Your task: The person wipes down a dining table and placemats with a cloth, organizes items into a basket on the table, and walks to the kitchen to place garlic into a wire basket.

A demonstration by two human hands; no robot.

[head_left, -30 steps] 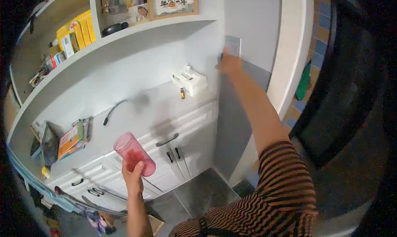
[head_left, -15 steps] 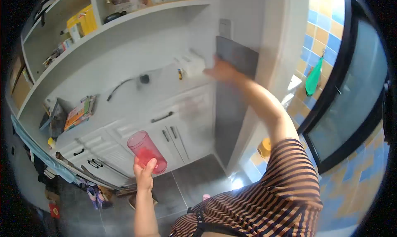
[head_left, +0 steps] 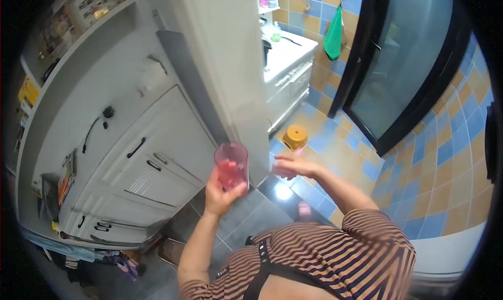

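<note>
A pink see-through cup [head_left: 231, 154] is tilted a little in front of my body, its wide mouth facing up. My left hand [head_left: 219, 198] is wrapped around its lower part, and the fingers show through the pink wall. To the right of the cup, apart from it, my right hand [head_left: 296, 166] hangs in the air with fingers stretched out and nothing visible in it. Behind that hand, on the tiled floor, sits a yellow stool or upturned tub [head_left: 295, 136].
A white wall end [head_left: 225, 64] divides the white cabinet [head_left: 173, 127] on the left from a tiled room. Inside that room are a white vanity [head_left: 291, 56], a hanging green cloth [head_left: 333, 38] and a black-framed glass door [head_left: 408, 64]. A pink slipper [head_left: 304, 210] shows below.
My view has turned right, toward the tiled room. My right hand has left the grey panel beside the cabinet and come down near the cup. The cup stays in my left hand.
</note>
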